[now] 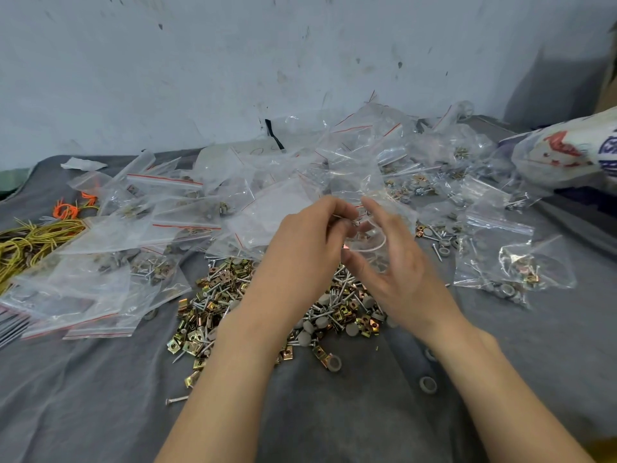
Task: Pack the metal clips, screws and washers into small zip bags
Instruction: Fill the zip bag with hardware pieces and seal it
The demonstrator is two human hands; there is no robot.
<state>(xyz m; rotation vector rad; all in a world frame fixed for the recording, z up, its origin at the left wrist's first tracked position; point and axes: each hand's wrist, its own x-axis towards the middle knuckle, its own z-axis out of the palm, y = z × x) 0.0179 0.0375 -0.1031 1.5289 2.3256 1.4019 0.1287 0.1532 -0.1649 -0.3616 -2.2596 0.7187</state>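
A small zip bag is gripped open by the right hand while the left hand pinches what look like screws at its mouth. Filled bags lie all around, but a big loose pile of clips, screws and washers lies unpacked beneath on the grey cloth, so the packing is probably about midway.

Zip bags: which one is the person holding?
The clear bag in the right hand; the left hand pinches screws at its mouth. All others lie on the cloth.

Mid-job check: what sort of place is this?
Probably an informal hand-packing bench: grey cloth-covered surface against a stained pale wall, loose heap of brass-coloured clips, screws and grey washers, piles of clear red-striped zip bags.
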